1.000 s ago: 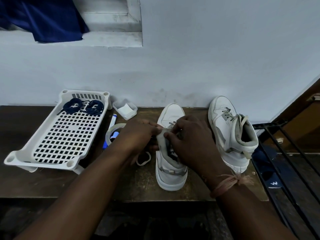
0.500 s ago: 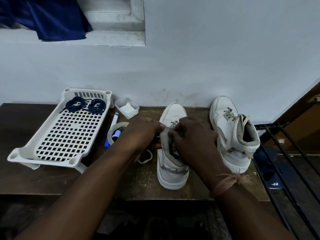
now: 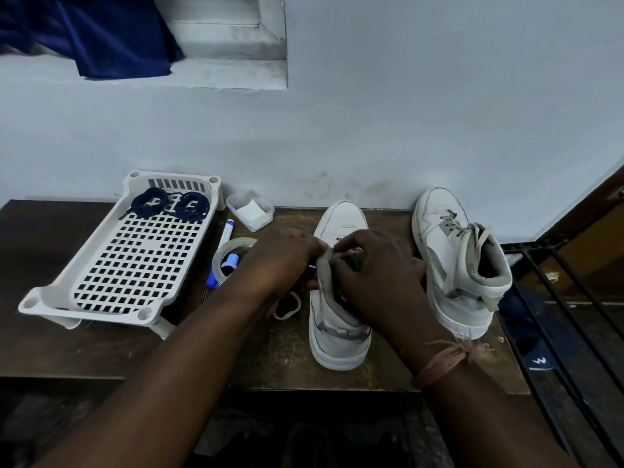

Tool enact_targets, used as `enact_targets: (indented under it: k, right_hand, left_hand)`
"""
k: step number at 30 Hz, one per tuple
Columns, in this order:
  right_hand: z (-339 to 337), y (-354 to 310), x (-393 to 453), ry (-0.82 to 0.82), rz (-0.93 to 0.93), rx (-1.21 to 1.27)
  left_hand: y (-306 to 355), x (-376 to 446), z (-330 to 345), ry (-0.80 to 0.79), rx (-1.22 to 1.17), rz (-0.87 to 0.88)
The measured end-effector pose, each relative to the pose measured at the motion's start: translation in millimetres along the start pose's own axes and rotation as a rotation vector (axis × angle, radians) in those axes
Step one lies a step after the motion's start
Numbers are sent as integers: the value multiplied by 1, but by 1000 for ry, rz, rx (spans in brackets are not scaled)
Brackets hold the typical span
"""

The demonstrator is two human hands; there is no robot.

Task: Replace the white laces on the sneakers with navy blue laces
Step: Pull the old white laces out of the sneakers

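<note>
While the near sneaker (image 3: pixel 339 319) stands upright on the wooden table (image 3: pixel 101 349), toe to the wall, its white lace is judged to be in the course of being drawn out of the upper eyelets. The collar should be steadied from one side so that the shoe is not tipped, and the lace eased through one eyelet at a time rather than dragged. Both hands are set at the collar: the left hand (image 3: pixel 287 261) is curled against its left edge, the right hand (image 3: pixel 378 275) curled over the tongue. What the fingertips pinch cannot be told, since they are hidden. The second sneaker (image 3: pixel 462 265), laced in white, leans just beside the right hand. The navy blue laces (image 3: pixel 170 206) lie coiled at the far end of the white basket (image 3: pixel 50 298), well apart from both hands. A freed loop of white lace (image 3: pixel 287 307) lies below the left wrist.
</note>
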State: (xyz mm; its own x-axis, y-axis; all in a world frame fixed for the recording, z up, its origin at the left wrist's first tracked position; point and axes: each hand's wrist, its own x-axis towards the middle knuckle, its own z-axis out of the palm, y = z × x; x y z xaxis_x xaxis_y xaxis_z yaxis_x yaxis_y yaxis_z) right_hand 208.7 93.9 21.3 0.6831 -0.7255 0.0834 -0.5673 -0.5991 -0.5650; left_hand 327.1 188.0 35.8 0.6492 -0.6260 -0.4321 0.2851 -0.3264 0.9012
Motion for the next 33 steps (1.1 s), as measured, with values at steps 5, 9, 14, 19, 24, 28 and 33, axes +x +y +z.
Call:
enact_targets:
  k: [5, 9, 14, 19, 24, 28, 33]
  right_hand:
    - [-5, 6, 8, 238, 59, 105]
    - [-18, 9, 13, 518, 151, 423]
    - [-11, 8, 10, 248, 25, 164]
    - [8, 12, 9, 102, -66, -9]
    - [-19, 4, 13, 476, 187, 517]
    - [-19, 13, 13, 214, 271, 386]
    - [2, 9, 2, 155, 108, 213]
  left_hand:
    - [1, 0, 1, 3, -31, -14]
    - [1, 0, 1, 6, -49, -22]
    - [1, 1, 1, -4, -28, -17]
    - [0, 2, 0, -15, 5, 10]
    - [2, 1, 0, -13, -18, -11]
    - [-5, 5, 3, 16, 43, 32]
    - [-14, 9, 18, 172, 384, 195]
